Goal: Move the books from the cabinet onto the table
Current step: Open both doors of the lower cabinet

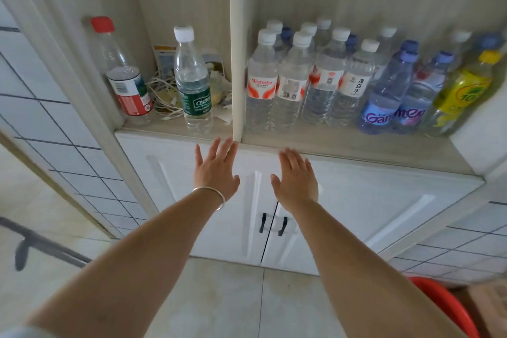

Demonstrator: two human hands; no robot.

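Two hands out in front of the white cabinet (343, 200) — left hand (215, 173) and right hand (296, 178) both flat, fingers straight and spread, holding nothing, fingertips just below the open shelf (343, 145). Thin bangle (216, 196) around the left wrist. Both lower doors closed, two black handles (274, 223) side by side at the seam, below the hands. Rows of water bottles (315, 77) standing upright in the right compartment; red-capped bottle (123, 71), green-labelled bottle (193, 79) and tangled white cables (164, 90) in the left one. No books in sight — cannot tell where they lie. Red basin (450, 307) on the floor, lower right.
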